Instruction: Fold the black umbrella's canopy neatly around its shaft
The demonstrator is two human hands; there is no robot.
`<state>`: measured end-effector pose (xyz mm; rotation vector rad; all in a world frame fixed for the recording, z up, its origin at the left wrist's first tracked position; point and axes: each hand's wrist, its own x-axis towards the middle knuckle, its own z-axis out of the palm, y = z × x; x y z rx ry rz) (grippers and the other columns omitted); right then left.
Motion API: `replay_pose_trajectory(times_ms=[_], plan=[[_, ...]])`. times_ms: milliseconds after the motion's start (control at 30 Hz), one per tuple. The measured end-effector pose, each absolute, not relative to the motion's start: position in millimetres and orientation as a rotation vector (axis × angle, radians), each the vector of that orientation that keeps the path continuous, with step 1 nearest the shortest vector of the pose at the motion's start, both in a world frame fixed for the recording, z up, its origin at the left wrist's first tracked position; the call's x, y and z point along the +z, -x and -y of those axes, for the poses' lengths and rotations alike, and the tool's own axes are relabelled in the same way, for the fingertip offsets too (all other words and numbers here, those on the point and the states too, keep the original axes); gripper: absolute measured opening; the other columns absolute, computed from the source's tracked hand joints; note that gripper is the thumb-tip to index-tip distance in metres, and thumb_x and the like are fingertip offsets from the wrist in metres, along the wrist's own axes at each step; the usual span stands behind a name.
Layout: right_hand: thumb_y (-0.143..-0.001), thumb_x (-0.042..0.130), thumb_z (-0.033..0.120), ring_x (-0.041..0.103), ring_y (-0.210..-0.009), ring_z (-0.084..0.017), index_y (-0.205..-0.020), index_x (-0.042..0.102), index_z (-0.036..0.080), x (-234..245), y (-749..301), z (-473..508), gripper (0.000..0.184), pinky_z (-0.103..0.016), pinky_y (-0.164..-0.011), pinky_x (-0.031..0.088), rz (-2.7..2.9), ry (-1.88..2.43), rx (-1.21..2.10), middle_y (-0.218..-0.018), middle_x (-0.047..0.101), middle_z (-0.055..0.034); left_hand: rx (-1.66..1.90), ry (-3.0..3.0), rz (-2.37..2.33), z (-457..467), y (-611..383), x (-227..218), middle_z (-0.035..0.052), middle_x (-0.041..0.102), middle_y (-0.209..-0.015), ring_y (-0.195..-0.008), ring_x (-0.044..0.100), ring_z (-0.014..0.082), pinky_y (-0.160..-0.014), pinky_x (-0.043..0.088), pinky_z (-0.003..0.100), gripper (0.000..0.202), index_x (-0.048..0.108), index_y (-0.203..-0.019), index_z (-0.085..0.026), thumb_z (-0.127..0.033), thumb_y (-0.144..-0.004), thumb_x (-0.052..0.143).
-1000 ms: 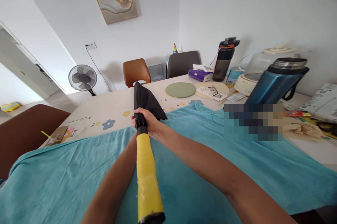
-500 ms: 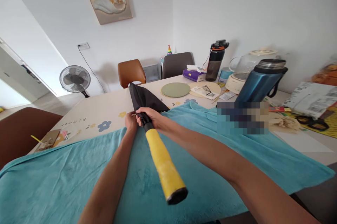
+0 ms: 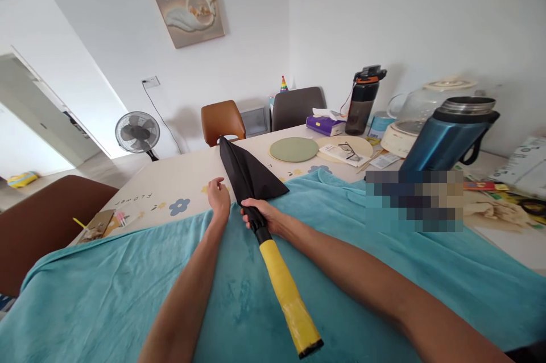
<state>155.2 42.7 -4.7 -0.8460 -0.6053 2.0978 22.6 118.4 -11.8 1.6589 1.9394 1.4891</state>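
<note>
A folded black umbrella [image 3: 251,172] with a yellow-wrapped handle [image 3: 288,289] lies slantwise, its canopy pointing away from me and its handle toward me. My right hand [image 3: 261,214] is closed around the lower canopy, just above the handle. One loose flap of the canopy spreads out to the right. To the left of the umbrella, my left hand [image 3: 219,197] is apart from it and holds nothing, its fingers loosely bent and open. Beneath my forearms is a turquoise cloth [image 3: 140,289], spread over the near side of the table.
On the table [image 3: 149,181] stand a blue thermos [image 3: 441,138], a dark water bottle [image 3: 363,104] and a glass kettle [image 3: 430,110]. A purple tissue box [image 3: 325,125], a green round mat [image 3: 294,149] and glasses [image 3: 348,151] lie farther back. Chairs and a fan [image 3: 137,132] are beyond.
My left hand has let go of the umbrella and moved slightly away to its left. My right hand still grips it, and the umbrella sits lower in view with its flap spread wider.
</note>
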Motion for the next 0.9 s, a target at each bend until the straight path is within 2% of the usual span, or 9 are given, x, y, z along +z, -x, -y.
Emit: replay_pose_trajectory(times_ms=[133, 233, 333, 467, 600, 667, 767, 900], plan=[[-0.081, 0.053, 0.017, 0.052, -0.043, -0.010, -0.076, 0.051, 0.011, -8.2, -155.0, -45.4, 0.008, -0.022, -0.038, 0.047, 0.583, 0.852, 2.074, -0.058, 0.055, 0.0004, 1.336, -2.122, -1.664, -109.0, -54.5, 17.2, 0.0052, 0.064, -0.098, -0.097, 0.055, 0.0178, -0.089, 0.043, 0.031, 0.028, 0.063, -0.091, -0.019, -0.011, -0.077, 0.040], [-0.080, 0.050, 0.016, 0.051, -0.043, -0.010, -0.075, 0.051, 0.011, -11.8, -153.7, -46.6, 0.007, -0.023, -0.038, 0.046, 0.587, 0.833, 2.057, -0.057, 0.055, -0.0004, 0.820, -2.483, -1.449, -112.9, -82.9, 32.8, 0.0044, 0.065, -0.104, -0.099, 0.056, 0.0184, -0.090, 0.042, 0.030, 0.030, 0.066, -0.097, -0.019, -0.014, -0.079, 0.042], [-0.080, 0.047, 0.014, 0.051, -0.044, -0.011, -0.075, 0.051, 0.012, -13.8, -153.8, -45.8, 0.007, -0.023, -0.038, 0.045, 0.637, 0.776, 2.020, -0.058, 0.055, -0.0006, 0.280, -2.746, -1.246, -124.7, -109.3, 38.9, 0.0024, 0.062, -0.116, -0.106, 0.053, 0.0190, -0.093, 0.040, 0.030, 0.041, 0.064, -0.108, -0.021, -0.010, -0.077, 0.039], [-0.081, 0.046, 0.014, 0.051, -0.044, -0.011, -0.073, 0.051, 0.013, -13.7, -155.0, -43.2, 0.009, -0.022, -0.040, 0.045, 0.682, 0.720, 2.010, -0.054, 0.053, -0.0003, -0.015, -2.888, -1.140, -139.6, -138.6, 39.2, 0.0006, 0.053, -0.130, -0.115, 0.046, 0.0188, -0.095, 0.038, 0.028, 0.058, 0.055, -0.122, -0.022, -0.002, -0.072, 0.036], [-0.079, 0.047, 0.013, 0.049, -0.040, -0.012, -0.067, 0.047, 0.016, -11.8, -155.3, -42.2, 0.012, -0.023, -0.038, 0.044, 0.703, 0.699, 1.995, -0.047, 0.049, 0.0018, -0.335, -2.859, -1.228, -142.2, -159.5, 36.7, 0.0048, 0.059, -0.120, -0.114, 0.049, 0.0206, -0.088, 0.043, 0.028, 0.054, 0.057, -0.119, -0.024, -0.004, -0.070, 0.044], [-0.080, 0.047, 0.014, 0.046, -0.037, -0.011, -0.065, 0.045, 0.017, -10.2, -155.0, -42.1, 0.015, -0.023, -0.038, 0.044, 0.699, 0.698, 1.993, -0.043, 0.045, 0.0037, -0.368, -2.880, -1.262, -139.5, -164.8, 34.9, 0.0090, 0.063, -0.111, -0.108, 0.052, 0.0227, -0.083, 0.045, 0.030, 0.046, 0.063, -0.111, -0.021, -0.006, -0.071, 0.046], [-0.081, 0.046, 0.016, 0.044, -0.035, -0.010, -0.065, 0.044, 0.018, -8.6, -154.4, -42.0, 0.016, -0.023, -0.037, 0.043, 0.687, 0.708, 1.998, -0.041, 0.043, 0.0046, -0.281, -2.941, -1.284, -134.5, -166.0, 34.1, 0.0130, 0.063, -0.105, -0.105, 0.052, 0.0242, -0.084, 0.044, 0.034, 0.036, 0.067, -0.100, -0.017, -0.006, -0.076, 0.042], [-0.081, 0.046, 0.016, 0.048, -0.038, -0.011, -0.069, 0.048, 0.015, -11.1, -153.9, -43.4, 0.012, -0.022, -0.037, 0.043, 0.680, 0.729, 2.001, -0.045, 0.050, 0.0025, -0.036, -3.017, -1.328, -131.4, -157.9, 44.7, 0.0107, 0.063, -0.101, -0.103, 0.051, 0.0228, -0.082, 0.044, 0.033, 0.035, 0.066, -0.097, -0.018, -0.012, -0.085, 0.034]])
